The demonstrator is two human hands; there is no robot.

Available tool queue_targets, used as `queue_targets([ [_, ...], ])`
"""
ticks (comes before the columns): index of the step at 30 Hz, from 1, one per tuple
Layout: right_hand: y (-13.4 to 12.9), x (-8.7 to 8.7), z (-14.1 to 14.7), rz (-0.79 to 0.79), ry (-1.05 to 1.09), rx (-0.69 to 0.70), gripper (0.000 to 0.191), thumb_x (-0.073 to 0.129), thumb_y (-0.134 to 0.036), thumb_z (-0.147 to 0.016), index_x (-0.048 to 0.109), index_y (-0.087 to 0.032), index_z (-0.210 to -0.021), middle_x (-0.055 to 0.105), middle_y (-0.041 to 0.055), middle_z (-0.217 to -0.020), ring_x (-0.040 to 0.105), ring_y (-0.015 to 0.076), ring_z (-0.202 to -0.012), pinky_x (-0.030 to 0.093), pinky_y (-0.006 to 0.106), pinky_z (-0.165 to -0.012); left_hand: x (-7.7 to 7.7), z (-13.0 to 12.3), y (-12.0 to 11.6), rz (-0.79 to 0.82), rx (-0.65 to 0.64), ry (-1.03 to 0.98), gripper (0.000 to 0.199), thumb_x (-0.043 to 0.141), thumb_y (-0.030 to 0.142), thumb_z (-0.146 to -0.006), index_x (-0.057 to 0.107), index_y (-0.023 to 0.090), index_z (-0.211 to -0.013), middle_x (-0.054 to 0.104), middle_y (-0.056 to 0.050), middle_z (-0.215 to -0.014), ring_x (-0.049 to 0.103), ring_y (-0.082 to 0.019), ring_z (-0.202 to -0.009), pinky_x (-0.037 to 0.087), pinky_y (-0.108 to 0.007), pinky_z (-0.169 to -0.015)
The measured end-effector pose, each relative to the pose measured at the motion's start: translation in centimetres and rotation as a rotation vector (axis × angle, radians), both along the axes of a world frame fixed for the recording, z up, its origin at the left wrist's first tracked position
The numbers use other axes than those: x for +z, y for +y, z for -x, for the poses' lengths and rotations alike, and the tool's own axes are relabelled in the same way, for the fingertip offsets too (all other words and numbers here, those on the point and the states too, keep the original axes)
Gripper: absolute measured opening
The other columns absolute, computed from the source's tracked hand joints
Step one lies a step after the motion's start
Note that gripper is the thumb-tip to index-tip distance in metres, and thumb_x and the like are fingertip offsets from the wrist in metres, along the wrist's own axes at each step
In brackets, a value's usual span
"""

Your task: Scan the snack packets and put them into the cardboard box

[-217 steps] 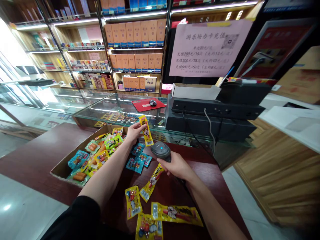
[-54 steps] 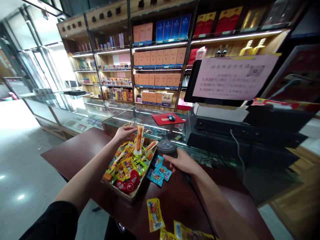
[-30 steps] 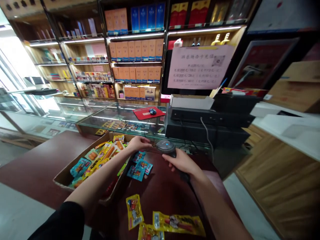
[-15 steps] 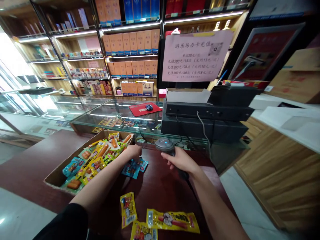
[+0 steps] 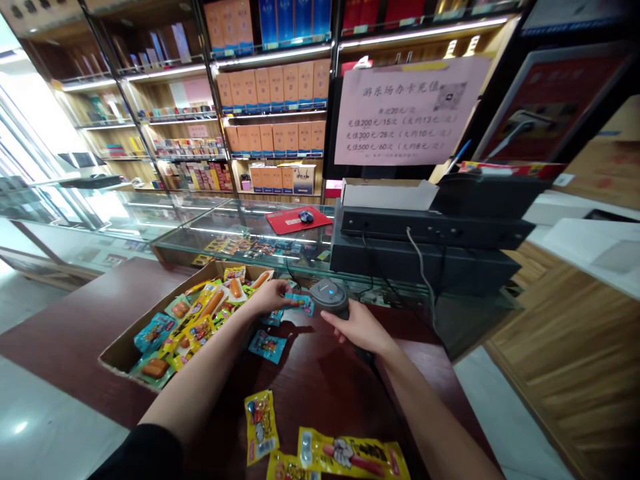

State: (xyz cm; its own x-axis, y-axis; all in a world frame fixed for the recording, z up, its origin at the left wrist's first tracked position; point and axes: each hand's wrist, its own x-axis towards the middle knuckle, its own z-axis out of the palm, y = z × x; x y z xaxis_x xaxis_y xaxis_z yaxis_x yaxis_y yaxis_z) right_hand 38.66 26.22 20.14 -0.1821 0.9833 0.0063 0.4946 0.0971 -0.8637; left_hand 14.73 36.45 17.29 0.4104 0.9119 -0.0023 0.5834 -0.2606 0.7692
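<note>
My left hand [image 5: 273, 298] pinches a small blue snack packet [image 5: 303, 304] just above the table, close to the scanner's head. In my right hand [image 5: 363, 327] is a dark grey barcode scanner [image 5: 329, 295], its head turned toward that packet and a blue light showing on top. Below my left hand another blue packet [image 5: 269, 345] lies flat, and one more is partly hidden behind the hand. Nearer to me lie a yellow packet [image 5: 261, 425], a long yellow sausage packet [image 5: 354, 455] and a third yellow one [image 5: 290, 467] cut off by the frame's lower edge.
A cardboard box [image 5: 116, 363] full of sausage packets stands left on the brown table [image 5: 65, 320]. Behind it are a glass counter [image 5: 200, 223], a red mouse pad [image 5: 285, 220] and a black register unit [image 5: 425, 257] with hanging cables. A wooden cabinet [image 5: 565, 333] stands right.
My left hand has lifted a blue packet off the table and brought it right, beside the scanner. The scanner stays in my right hand. The view has shifted slightly.
</note>
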Motion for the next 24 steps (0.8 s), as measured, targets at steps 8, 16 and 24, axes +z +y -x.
queue_targets([
  [8,-0.5,-0.2,1.5,-0.09,0.058,0.03,0.033,0.059,-0.046,-0.081,0.059,-0.015,-0.093,0.068,0.0052,-0.076,0.065,0.0151,-0.052,0.051,0.024,-0.051,1.9,1.6,0.8,0.175,0.268,-0.646,0.048,0.08,0.043,-0.055,0.064,0.014,-0.09,0.069,-0.003,-0.08,0.063,-0.013,-0.067,0.05,-0.023,-0.063],
  [16,-0.8,-0.7,2.2,-0.069,-0.006,-0.007,0.034,0.057,-0.05,-0.081,0.057,-0.017,-0.087,0.064,0.0025,-0.059,0.06,0.0142,-0.044,0.046,0.023,-0.046,3.4,1.9,-0.2,0.376,0.258,-0.603,0.043,0.083,0.036,-0.052,0.063,0.014,-0.083,0.07,-0.005,-0.084,0.066,-0.018,-0.081,0.055,-0.027,-0.066],
  [24,-0.8,-0.8,2.4,-0.056,-0.024,0.006,0.032,0.057,-0.049,-0.081,0.057,-0.017,-0.086,0.065,0.0026,-0.059,0.061,0.0146,-0.045,0.045,0.023,-0.046,3.6,2.2,-0.2,0.459,0.261,-0.726,0.044,0.085,0.024,-0.051,0.055,0.014,-0.08,0.067,-0.004,-0.078,0.068,-0.02,-0.082,0.058,-0.036,-0.071],
])
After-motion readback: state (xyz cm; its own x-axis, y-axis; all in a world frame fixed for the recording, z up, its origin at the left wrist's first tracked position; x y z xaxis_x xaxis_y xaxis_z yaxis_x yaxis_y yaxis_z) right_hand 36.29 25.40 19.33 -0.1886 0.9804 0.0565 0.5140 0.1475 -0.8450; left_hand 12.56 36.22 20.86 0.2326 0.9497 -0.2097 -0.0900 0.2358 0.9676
